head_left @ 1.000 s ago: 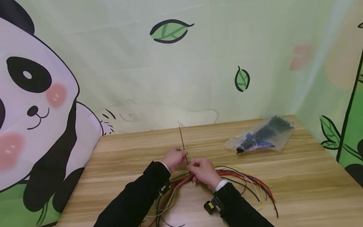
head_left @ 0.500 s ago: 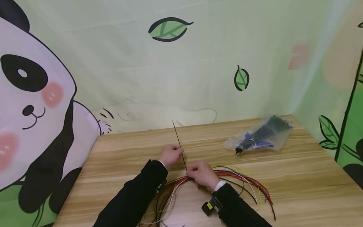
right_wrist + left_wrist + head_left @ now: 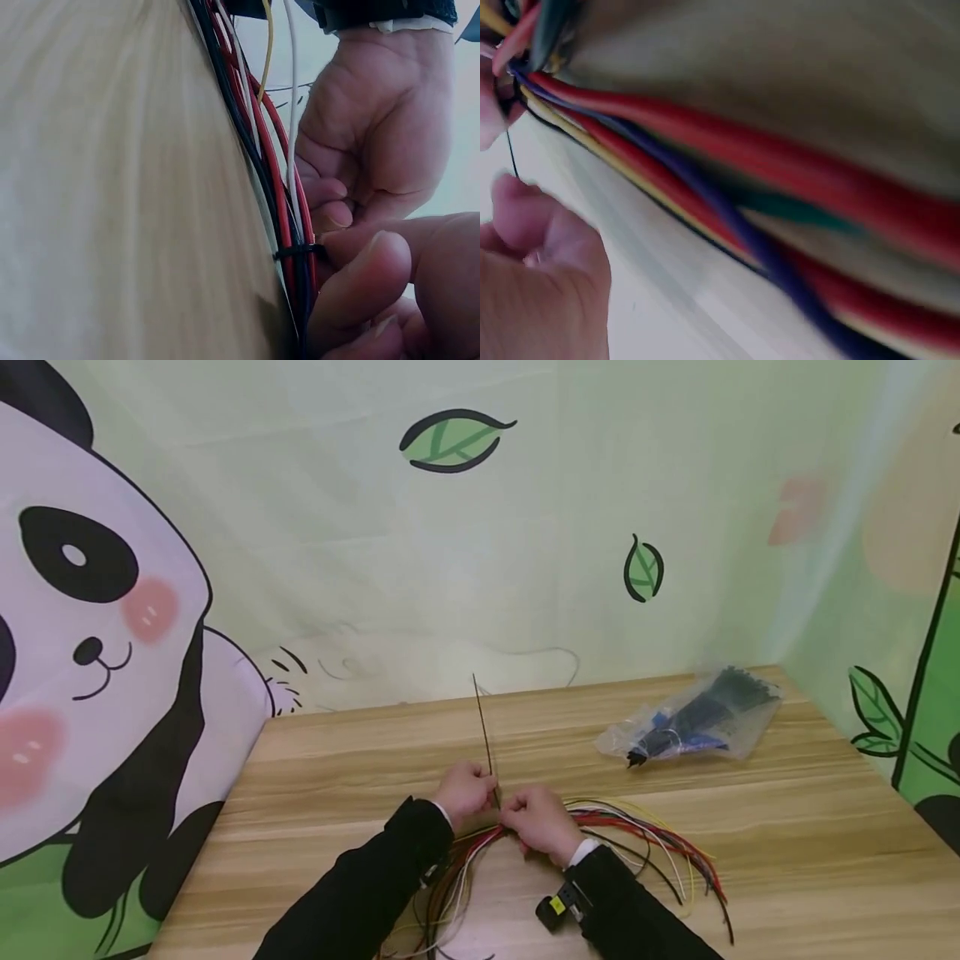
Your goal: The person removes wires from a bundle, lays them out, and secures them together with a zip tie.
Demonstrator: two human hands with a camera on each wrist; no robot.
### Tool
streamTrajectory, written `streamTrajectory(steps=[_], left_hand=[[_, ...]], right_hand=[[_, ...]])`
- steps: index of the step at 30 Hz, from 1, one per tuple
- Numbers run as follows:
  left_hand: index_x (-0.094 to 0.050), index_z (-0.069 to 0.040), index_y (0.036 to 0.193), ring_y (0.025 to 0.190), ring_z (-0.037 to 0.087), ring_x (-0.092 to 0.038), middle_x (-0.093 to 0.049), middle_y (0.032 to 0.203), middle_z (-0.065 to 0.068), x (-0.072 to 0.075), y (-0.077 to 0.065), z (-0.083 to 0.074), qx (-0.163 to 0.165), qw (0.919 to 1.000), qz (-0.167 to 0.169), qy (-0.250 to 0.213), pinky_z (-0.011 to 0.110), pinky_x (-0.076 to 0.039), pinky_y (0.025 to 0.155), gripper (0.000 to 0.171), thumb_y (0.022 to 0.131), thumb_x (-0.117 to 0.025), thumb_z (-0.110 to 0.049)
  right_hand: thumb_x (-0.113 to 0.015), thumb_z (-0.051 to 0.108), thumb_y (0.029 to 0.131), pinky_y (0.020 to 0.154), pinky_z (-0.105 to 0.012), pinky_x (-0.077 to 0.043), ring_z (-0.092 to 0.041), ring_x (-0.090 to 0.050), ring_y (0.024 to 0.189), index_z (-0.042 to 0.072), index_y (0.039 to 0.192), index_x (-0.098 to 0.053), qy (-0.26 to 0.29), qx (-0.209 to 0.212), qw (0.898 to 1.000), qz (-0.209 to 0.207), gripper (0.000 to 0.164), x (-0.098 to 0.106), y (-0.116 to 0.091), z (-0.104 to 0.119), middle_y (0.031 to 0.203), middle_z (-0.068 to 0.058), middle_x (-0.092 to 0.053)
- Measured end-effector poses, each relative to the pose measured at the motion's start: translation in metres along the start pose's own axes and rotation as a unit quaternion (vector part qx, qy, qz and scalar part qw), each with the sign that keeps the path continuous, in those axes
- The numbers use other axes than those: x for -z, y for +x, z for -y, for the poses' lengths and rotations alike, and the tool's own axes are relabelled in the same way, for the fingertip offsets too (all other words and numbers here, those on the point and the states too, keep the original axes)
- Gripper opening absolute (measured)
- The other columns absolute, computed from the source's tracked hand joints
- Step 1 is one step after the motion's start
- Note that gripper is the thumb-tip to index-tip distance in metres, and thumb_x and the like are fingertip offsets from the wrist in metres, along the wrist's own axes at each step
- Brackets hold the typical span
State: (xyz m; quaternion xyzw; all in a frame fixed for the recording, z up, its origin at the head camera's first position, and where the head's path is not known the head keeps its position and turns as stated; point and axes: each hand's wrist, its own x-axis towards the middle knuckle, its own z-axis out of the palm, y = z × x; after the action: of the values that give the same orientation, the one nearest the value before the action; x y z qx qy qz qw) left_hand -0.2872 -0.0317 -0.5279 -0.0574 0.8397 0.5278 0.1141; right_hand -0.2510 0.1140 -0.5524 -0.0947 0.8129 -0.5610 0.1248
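A bundle of red, black, white and yellow wires (image 3: pixel 637 827) lies curved across the table, with a black cable tie (image 3: pixel 300 251) looped round it. The tie's thin tail (image 3: pixel 481 718) points up and away from the bundle. My left hand (image 3: pixel 465 789) pinches this tail between thumb and fingertips, close above the wires. Just to its right, my right hand (image 3: pixel 546 822) has thumb and fingers pinched at the tie's head, against the bundle. In the right wrist view, the right thumb (image 3: pixel 367 281) lies beside the loop; the fingers partly cover the tie's head.
A clear plastic bag (image 3: pixel 690 718) of black cable ties lies at the back right of the wooden table (image 3: pixel 337 760). A printed panda backdrop (image 3: pixel 337 552) stands behind the table. Loose wire ends (image 3: pixel 450 910) spread below the left forearm.
The left hand has slid down the tie's tail, nearer to the right hand, so more tail shows above it. The right hand stays at the bundle. The head view has shifted slightly.
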Motion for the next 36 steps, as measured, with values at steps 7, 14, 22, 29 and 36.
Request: streamTrajectory(steps=[7,14,22,29,36], left_hand=[[-0.055,-0.005,0.071,0.054,0.014,-0.051,-0.052,0.062,0.002,0.004,0.008,-0.001,0.012,0.9989,-0.045,0.006,0.023,-0.04,0.051,0.019,0.09,-0.058,-0.005],[-0.054,-0.006,0.07,0.055,0.015,-0.05,-0.052,0.061,0.002,0.008,0.01,-0.001,0.024,0.9982,-0.054,0.014,0.023,-0.037,0.051,0.019,0.089,-0.059,-0.004],[-0.051,-0.007,0.059,0.05,0.012,-0.047,-0.05,0.053,0.0,0.011,0.008,0.002,0.012,0.9993,-0.022,0.028,0.023,-0.036,0.048,0.031,0.088,-0.06,-0.003],[-0.062,0.001,0.068,0.051,0.011,-0.054,-0.057,0.059,0.002,0.017,-0.005,-0.003,0.026,0.9975,0.029,0.059,0.023,-0.045,0.051,0.025,0.09,-0.062,-0.01],[-0.06,0.005,0.073,0.05,0.01,-0.046,-0.052,0.061,0.001,0.031,-0.023,-0.007,0.011,0.9908,0.106,0.083,0.023,-0.042,0.05,0.025,0.092,-0.059,-0.011]], right_hand=[[-0.066,0.009,0.087,0.038,-0.024,-0.037,-0.007,-0.048,0.035,0.005,0.073,-0.06,-0.018,0.008,1.0,0.021,0.016,-0.003,0.002,0.003,0.053,0.002,-0.05],[-0.068,0.008,0.087,0.039,-0.023,-0.035,-0.008,-0.051,0.037,0.005,0.074,-0.059,-0.024,0.0,0.999,0.038,0.015,-0.005,0.004,0.007,0.057,-0.003,-0.054],[-0.066,0.007,0.086,0.037,-0.022,-0.037,-0.01,-0.053,0.037,0.005,0.074,-0.06,-0.018,-0.015,0.999,0.044,0.014,-0.006,0.002,0.009,0.055,-0.004,-0.055],[-0.065,0.008,0.084,0.039,-0.025,-0.044,-0.011,-0.054,0.039,0.004,0.08,-0.062,0.012,-0.049,0.998,0.037,0.007,-0.005,0.0,0.004,0.061,-0.005,-0.056],[-0.065,0.012,0.086,0.037,-0.023,-0.04,-0.009,-0.051,0.037,0.004,0.082,-0.061,0.004,-0.045,0.999,0.029,0.009,-0.001,0.0,0.0,0.055,-0.002,-0.053]])
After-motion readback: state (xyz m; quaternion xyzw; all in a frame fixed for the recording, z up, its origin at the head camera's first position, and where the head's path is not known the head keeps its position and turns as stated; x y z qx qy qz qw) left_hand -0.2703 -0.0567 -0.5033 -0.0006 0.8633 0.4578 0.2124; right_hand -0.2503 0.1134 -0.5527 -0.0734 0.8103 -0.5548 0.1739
